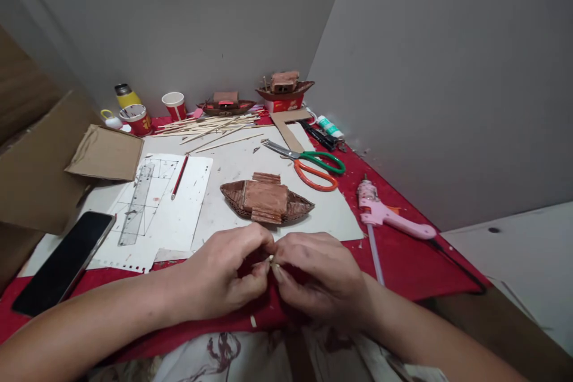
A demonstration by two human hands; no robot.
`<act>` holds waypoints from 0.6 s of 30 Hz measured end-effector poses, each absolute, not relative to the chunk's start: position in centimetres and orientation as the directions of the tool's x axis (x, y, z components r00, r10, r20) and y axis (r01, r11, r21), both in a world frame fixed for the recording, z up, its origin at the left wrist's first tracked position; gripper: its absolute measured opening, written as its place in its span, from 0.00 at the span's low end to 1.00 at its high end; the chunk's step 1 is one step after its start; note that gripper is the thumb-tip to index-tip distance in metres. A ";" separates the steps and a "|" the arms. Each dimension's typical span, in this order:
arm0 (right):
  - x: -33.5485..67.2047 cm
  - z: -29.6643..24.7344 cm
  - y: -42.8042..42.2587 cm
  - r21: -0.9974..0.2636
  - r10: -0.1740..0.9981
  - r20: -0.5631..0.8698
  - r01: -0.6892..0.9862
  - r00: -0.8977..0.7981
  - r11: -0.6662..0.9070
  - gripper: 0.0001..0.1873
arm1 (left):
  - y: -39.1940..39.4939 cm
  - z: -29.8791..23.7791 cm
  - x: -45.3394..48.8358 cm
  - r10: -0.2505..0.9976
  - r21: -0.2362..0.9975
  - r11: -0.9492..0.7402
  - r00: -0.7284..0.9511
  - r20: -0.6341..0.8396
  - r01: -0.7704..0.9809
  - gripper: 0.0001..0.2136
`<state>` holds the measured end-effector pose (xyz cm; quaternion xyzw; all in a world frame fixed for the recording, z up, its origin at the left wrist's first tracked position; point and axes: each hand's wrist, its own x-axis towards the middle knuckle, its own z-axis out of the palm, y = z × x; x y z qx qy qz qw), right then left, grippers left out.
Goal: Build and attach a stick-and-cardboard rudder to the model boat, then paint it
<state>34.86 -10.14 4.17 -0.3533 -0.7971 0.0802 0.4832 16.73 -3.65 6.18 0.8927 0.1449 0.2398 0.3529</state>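
My left hand (224, 271) and my right hand (320, 268) meet at the table's front edge, fingertips touching. Pinched between them is a tiny pale stick piece (271, 258), mostly hidden by the fingers. Just beyond the hands lies a brown model boat (266, 198), its covered cabin across the middle and small slatted strips jutting from both sides. A short pale sliver of stick (253, 322) rests on the red cloth (403, 268) below my left hand.
Scissors (308, 164) lie behind the boat, and a pink glue gun (389, 215) is at right. Thin wooden sticks (210, 128) are piled at the back near two more model boats (285, 86). A phone (65, 262), ruler (136, 206), pencil (179, 178) and cardboard box (107, 152) occupy the left.
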 end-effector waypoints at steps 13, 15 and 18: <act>35.7 4.5 -11.2 -0.613 0.718 0.683 0.432 -0.132 0.662 0.10 | -1.2 5.0 17.1 0.643 0.959 -0.280 0.751 0.147 0.051 0.08; 35.9 4.7 -11.6 -0.738 0.788 0.614 0.329 -0.031 0.589 0.09 | -1.1 5.4 17.1 0.687 0.999 -0.041 0.726 0.023 0.008 0.09; 36.2 4.9 -11.9 -0.883 0.883 0.464 0.115 0.063 0.456 0.07 | -0.4 6.3 16.9 0.706 0.985 0.163 0.704 -0.072 -0.062 0.10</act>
